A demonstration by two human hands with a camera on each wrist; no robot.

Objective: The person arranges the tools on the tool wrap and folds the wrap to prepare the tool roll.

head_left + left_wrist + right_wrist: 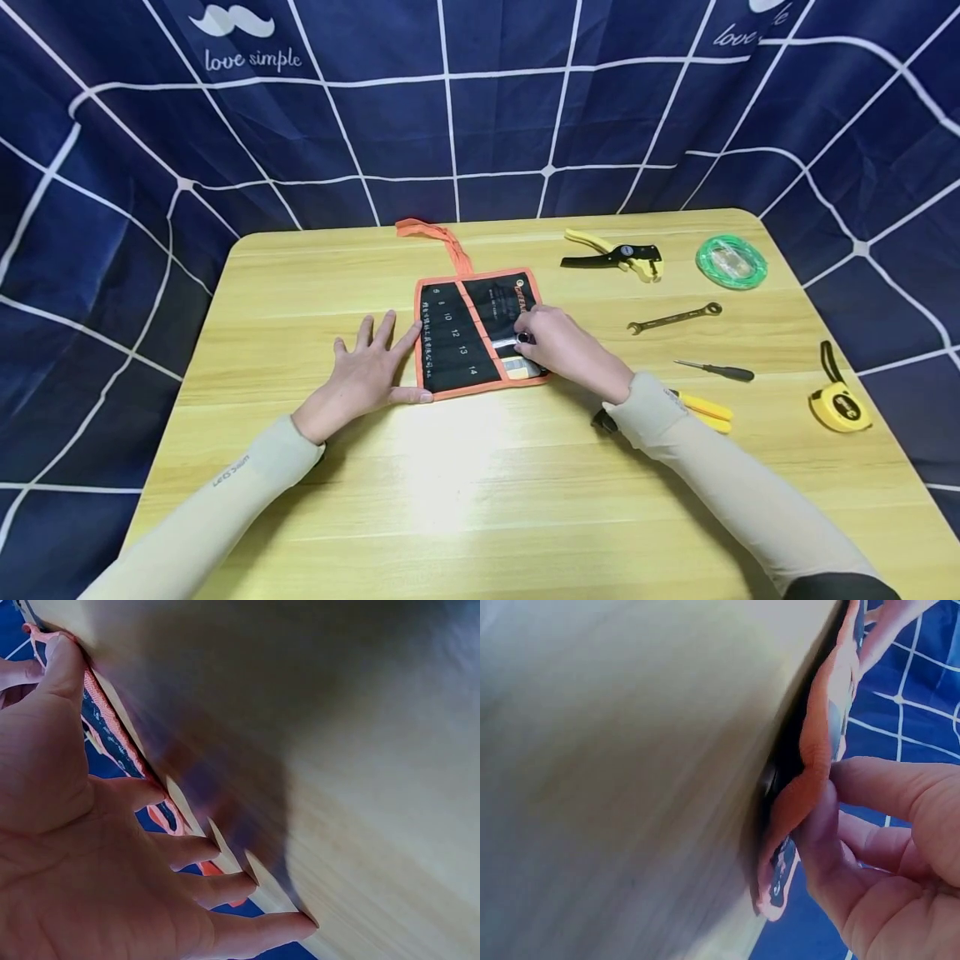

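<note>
A black tool pouch (457, 342) with orange edging and printed size numbers lies unfolded on the table. My left hand (367, 379) is spread flat beside it, with thumb and index finger at its left edge. Over the pouch's right half, my right hand (558, 342) pinches the dark round end of what looks like a ring wrench (523, 337); its silver shank lies toward the pocket row. The fingers partly cover it. Below, a pocket holds a grey and yellow piece (517, 367) whose kind I cannot tell. In the right wrist view, the pouch's orange edge (817, 742) bends up beside the fingertips.
To the right lie a yellow-black wire stripper (618, 254), a green wire coil (731, 261), a combination wrench (675, 318), a screwdriver (720, 370) and a tape measure (840, 407). A yellow-handled tool (705, 408) is partly under the right sleeve. An orange tie strap (442, 237) extends behind the pouch.
</note>
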